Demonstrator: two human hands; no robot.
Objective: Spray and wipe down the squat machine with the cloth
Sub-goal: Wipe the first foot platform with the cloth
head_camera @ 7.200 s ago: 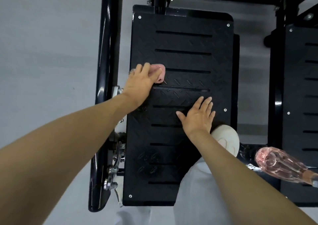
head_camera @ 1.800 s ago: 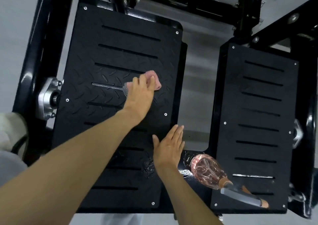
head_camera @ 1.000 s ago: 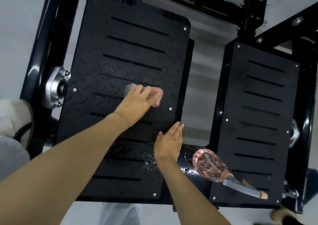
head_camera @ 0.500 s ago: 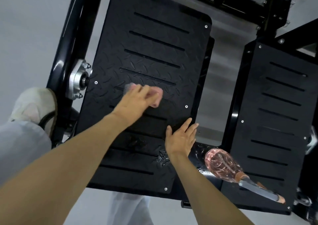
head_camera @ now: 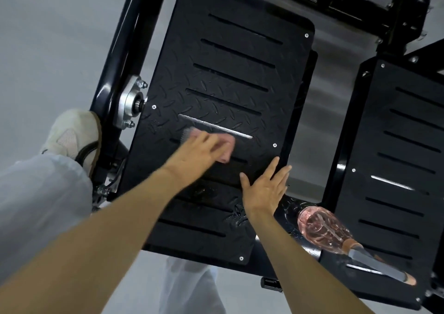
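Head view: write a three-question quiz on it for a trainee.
1. True or false: the right hand holds the bottle.
2. Which presses the cloth on the plate? A: left hand. B: right hand. C: both.
3. Fill in: the cloth's colour is ____.

Key: 1 false, it lies flat on the plate. 2 A. 3 pink.
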